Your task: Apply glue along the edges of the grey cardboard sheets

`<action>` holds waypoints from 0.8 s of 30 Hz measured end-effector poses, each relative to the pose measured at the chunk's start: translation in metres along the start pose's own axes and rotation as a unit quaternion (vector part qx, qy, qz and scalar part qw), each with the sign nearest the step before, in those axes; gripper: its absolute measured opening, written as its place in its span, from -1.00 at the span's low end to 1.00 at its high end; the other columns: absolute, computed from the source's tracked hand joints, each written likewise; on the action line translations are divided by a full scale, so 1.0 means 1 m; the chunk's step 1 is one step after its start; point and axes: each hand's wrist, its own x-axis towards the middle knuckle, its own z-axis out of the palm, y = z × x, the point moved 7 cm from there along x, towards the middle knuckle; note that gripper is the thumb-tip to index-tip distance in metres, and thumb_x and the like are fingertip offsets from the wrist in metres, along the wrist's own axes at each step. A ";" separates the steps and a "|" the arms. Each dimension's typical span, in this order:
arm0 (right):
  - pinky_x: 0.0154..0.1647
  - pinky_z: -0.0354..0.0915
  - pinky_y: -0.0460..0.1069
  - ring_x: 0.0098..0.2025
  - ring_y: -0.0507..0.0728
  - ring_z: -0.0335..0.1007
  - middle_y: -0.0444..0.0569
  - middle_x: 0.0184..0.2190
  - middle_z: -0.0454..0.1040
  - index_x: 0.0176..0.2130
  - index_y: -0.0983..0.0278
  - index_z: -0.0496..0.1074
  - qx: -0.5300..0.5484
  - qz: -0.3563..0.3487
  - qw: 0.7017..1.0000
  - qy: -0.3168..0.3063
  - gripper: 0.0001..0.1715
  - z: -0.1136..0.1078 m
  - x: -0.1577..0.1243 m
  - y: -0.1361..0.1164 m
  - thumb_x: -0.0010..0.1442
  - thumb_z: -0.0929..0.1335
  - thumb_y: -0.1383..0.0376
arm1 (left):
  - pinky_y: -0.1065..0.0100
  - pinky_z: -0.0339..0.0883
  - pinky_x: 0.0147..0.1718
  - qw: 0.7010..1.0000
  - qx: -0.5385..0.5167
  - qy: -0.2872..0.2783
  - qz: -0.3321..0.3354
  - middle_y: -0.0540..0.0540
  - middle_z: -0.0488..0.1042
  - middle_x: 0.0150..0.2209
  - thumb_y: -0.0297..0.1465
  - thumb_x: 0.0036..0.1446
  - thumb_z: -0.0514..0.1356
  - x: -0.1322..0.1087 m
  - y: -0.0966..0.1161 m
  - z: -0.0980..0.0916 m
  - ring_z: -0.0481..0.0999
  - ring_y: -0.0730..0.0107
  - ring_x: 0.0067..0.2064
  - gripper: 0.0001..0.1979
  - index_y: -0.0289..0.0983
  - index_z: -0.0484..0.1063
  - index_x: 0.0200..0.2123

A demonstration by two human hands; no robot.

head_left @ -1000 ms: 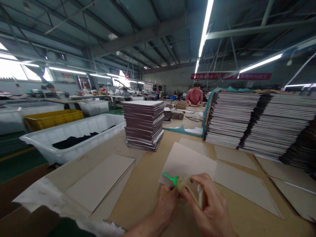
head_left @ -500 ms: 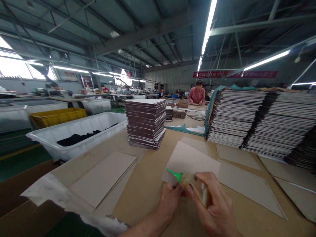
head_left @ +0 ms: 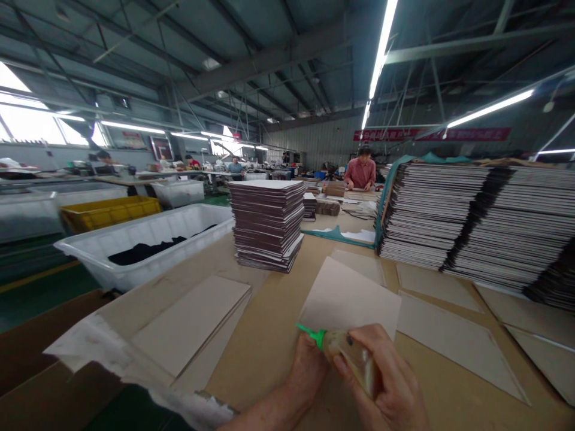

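My right hand (head_left: 386, 383) grips a translucent glue bottle (head_left: 353, 362) with a green nozzle (head_left: 309, 333) that points left. My left hand (head_left: 308, 371) sits just under the bottle's neck, its fingers touching it near the nozzle. Both hands hover low over the brown cardboard-covered table (head_left: 265, 353). A pale grey board sheet (head_left: 350, 296) lies on the table right behind the nozzle. What the left fingers do at the bottle is hidden.
A tall pile of dark boards (head_left: 267, 224) stands mid-table; slanted piles of boards (head_left: 476, 218) fill the right. Flat grey sheets (head_left: 191, 323) lie left and right. A white tub (head_left: 139, 245) and a yellow crate (head_left: 110, 212) stand left. A person in pink (head_left: 360, 172) works farther back.
The view has shifted slightly, and my hands with the bottle sit a little lower in it. The grip on the bottle is the same.
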 end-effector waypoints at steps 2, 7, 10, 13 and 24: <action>-0.22 0.30 -0.09 -0.21 0.12 0.32 0.02 -0.22 0.32 -0.03 0.28 0.28 0.007 0.016 1.000 0.018 -0.81 -0.001 0.000 0.002 0.36 0.32 0.30 | 0.19 0.35 -0.05 1.000 0.007 -0.011 -0.008 -0.12 0.57 -0.24 -0.19 -0.06 0.36 0.000 -0.001 0.002 0.49 0.13 -0.19 -0.71 -0.24 0.58 -0.29; -0.30 0.31 -0.11 -0.25 0.11 0.35 -0.01 -0.24 0.34 -0.05 0.26 0.30 0.021 0.028 0.999 0.008 -0.80 0.003 -0.002 0.006 0.36 0.32 0.24 | 0.20 0.33 -0.03 1.000 0.020 0.020 0.005 -0.10 0.56 -0.25 -0.11 -0.05 0.32 -0.001 0.002 -0.002 0.46 0.11 -0.11 -0.68 -0.22 0.56 -0.33; -0.27 0.29 -0.11 -0.23 0.11 0.34 -0.03 -0.21 0.33 -0.05 0.25 0.30 0.004 0.040 0.999 0.034 -0.78 -0.006 0.000 0.009 0.35 0.34 0.22 | 0.22 0.37 -0.13 0.999 0.036 0.007 -0.007 -0.12 0.55 -0.31 -0.12 -0.05 0.33 0.001 -0.003 -0.002 0.48 0.13 -0.19 -0.67 -0.26 0.55 -0.34; -0.21 0.27 -0.10 -0.20 0.11 0.32 -0.04 -0.17 0.32 -0.04 0.24 0.30 -0.009 0.060 0.997 0.056 -0.76 -0.018 0.007 0.015 0.34 0.34 0.19 | 0.28 0.38 -0.31 0.998 0.057 -0.005 -0.035 -0.11 0.54 -0.33 -0.19 0.05 0.30 0.003 -0.015 -0.005 0.48 0.20 -0.30 -0.70 -0.29 0.53 -0.24; -0.17 0.25 -0.06 -0.16 0.13 0.30 -0.01 -0.15 0.32 -0.05 0.27 0.31 -0.051 0.015 0.993 0.108 -0.75 -0.029 0.019 0.017 0.34 0.35 0.21 | 0.28 0.40 -0.34 0.995 0.092 -0.006 -0.031 -0.16 0.51 -0.18 -0.24 0.14 0.23 0.002 -0.027 -0.013 0.48 0.16 -0.22 -0.65 -0.30 0.45 -0.05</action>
